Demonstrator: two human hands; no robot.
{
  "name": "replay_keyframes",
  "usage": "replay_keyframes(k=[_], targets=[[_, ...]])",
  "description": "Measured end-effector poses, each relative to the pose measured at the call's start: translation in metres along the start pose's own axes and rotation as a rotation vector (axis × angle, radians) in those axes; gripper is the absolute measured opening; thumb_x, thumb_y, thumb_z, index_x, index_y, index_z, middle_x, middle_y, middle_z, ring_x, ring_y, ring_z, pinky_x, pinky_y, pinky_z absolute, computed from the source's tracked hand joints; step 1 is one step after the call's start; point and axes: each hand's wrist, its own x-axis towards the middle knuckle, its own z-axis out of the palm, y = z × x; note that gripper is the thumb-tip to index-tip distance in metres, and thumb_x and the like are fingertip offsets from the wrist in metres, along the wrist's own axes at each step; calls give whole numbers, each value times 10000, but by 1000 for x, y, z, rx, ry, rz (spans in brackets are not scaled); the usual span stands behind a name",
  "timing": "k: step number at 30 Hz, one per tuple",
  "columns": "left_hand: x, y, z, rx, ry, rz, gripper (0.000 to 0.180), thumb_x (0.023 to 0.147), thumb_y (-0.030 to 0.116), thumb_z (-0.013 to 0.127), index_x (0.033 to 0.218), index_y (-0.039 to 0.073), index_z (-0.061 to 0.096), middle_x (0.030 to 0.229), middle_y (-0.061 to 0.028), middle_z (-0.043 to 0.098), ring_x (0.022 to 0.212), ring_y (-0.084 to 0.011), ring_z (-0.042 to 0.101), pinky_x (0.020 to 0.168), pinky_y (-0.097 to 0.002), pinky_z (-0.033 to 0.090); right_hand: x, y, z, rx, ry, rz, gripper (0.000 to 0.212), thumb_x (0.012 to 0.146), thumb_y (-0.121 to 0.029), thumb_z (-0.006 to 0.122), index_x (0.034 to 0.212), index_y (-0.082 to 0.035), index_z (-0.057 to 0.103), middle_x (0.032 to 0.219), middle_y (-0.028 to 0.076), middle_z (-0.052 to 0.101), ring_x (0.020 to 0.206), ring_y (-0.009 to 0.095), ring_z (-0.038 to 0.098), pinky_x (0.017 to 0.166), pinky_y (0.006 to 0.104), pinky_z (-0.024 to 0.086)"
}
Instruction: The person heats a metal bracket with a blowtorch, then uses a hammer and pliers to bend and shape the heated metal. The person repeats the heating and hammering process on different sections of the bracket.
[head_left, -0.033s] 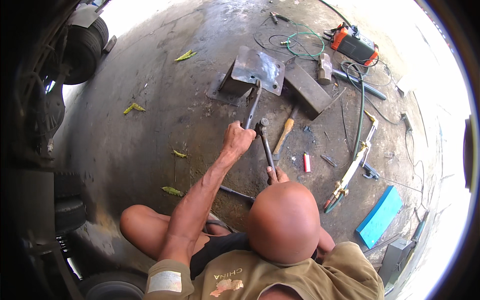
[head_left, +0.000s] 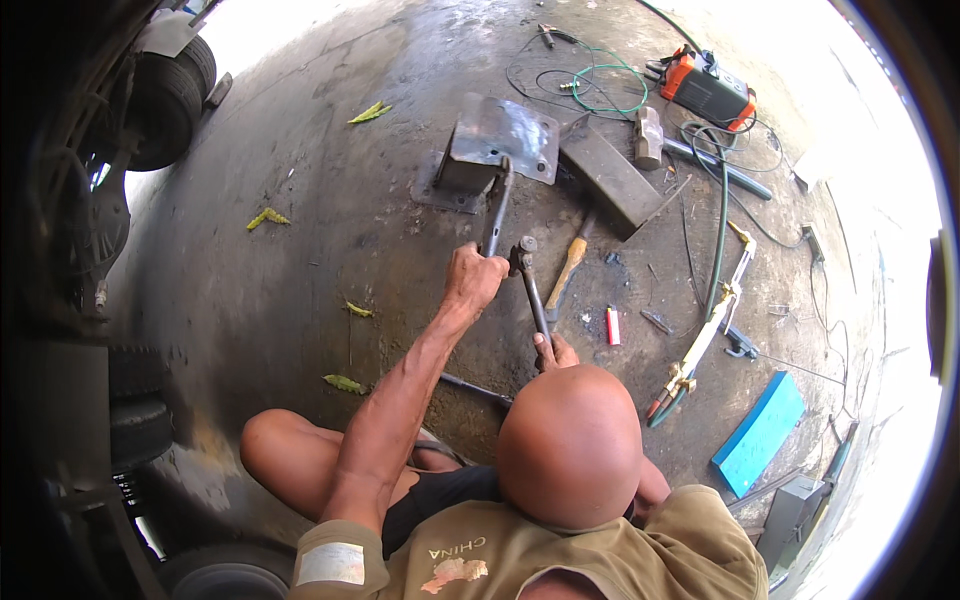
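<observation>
Stained grey concrete floor fills the scene, sunlit at the top and right, with dark vehicle tyres off at the left edge. Down at the bottom, a person in an olive shirt squats, bare knee forward, and both arms go out to the work.

Left hand is closed around a dark steel rod, fingers wrapped tight near its lower end. That rod runs up and away to a bent grey steel plate bracket standing on the floor, its far end touching the bracket's lower edge. Right hand peeks out just above the person's head, gripping the handle of a dark metal hammer; the hammer's head sits right beside the left hand's knuckles, close to the rod, though I cannot tell if it is touching.

Just right of the hammer lies a wooden-handled tool, angled towards a flat dark steel slab. A small red cylinder rests on the floor nearby. Further right, a brass cutting torch with hoses stretches diagonally, and a blue rectangular board sits at the lower right. Up top, an orange and black welding machine with a green cable coil beside it. Green leaves dot the floor at the left.
</observation>
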Motion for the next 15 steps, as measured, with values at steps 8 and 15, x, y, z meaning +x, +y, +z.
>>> replay_keyframes(k=[8, 15], targets=[[11, 19, -16, -800, 44, -219, 147, 816, 66, 548, 708, 110, 458, 633, 36, 372, 514, -77, 374, 444, -274, 333, -2, -18, -22, 69, 7, -58, 452, 1006, -460, 568, 1021, -10, 608, 685, 114, 568, 650, 216, 518, 617, 422, 416], [22, 29, 5, -714, 107, -222, 143, 795, 66, 570, 709, 102, 461, 652, 34, 372, 512, -78, 347, 437, -268, 307, -6, -53, -38, 132, -53, -242, 346, 1015, -374, 570, 1043, -29, 559, 657, 81, 511, 595, 169, 450, 555, 397, 375]])
